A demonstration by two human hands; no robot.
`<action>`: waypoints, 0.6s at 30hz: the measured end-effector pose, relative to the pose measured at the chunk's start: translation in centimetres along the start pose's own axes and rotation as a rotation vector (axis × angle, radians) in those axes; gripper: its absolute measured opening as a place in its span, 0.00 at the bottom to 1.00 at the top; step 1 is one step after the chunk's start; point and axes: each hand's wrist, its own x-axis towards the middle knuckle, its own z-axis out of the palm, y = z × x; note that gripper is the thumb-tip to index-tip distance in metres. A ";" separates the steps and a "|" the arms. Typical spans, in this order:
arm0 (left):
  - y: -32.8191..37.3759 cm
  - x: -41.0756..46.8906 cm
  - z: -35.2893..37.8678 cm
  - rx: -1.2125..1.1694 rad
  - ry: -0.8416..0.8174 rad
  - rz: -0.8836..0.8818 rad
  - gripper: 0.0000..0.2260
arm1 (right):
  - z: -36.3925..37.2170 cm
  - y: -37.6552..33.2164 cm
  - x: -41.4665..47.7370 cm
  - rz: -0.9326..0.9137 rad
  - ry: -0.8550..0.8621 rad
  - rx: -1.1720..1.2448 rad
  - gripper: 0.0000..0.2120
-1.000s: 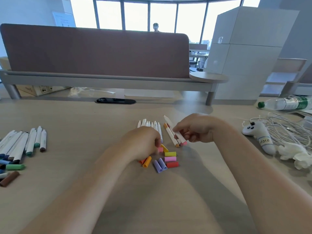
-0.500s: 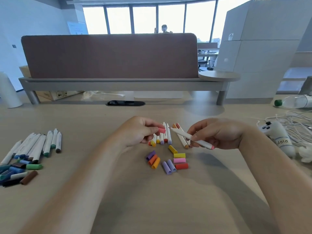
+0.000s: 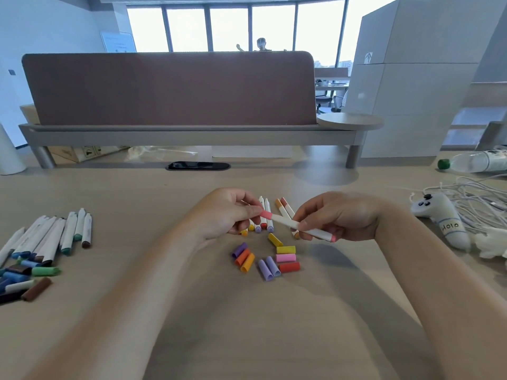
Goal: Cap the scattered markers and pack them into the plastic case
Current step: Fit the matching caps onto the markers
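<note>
Pale desk [image 3: 164, 311] under us: our left hand [image 3: 222, 212] pinches a pink cap [image 3: 265, 214] against the end of the marker [image 3: 285, 222] our right hand [image 3: 337, 218] grips above the loose caps [image 3: 285, 258]. Pushed askew, we think it could jam or pop off; no case shows.

The one bit of writing I can nearly read is on the white plush toy [image 3: 439, 218] lying at the right of the table [image 3: 137, 193]: a pale band across its body carries dark hand-drawn characters that look like "olo", with the first one unclear. The cardboard box [image 3: 87, 152] under the shelf shows printed handling symbols, not legible. The wall notice [image 3: 118, 42], the bottle [image 3: 477, 161] label and the markers [image 3: 68, 234] are too small to read.
</note>
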 end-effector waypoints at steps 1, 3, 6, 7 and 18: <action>0.0 0.0 0.3 -0.005 0.011 0.008 0.04 | 0.1 0.0 0.2 -0.021 0.010 -0.007 0.06; 0.0 -0.1 0.6 -0.019 0.057 0.028 0.03 | 0.3 -0.1 0.5 -0.078 0.022 -0.039 0.05; 0.1 0.0 0.8 -0.051 0.114 0.045 0.04 | 0.8 -0.4 0.9 -0.169 0.060 -0.046 0.06; 0.1 0.1 0.7 -0.051 0.127 0.047 0.04 | 0.9 -0.5 1.0 -0.186 0.086 -0.038 0.06; 0.4 0.4 0.6 -0.018 0.349 0.031 0.05 | 2.4 -1.8 3.7 0.015 0.600 -0.353 0.13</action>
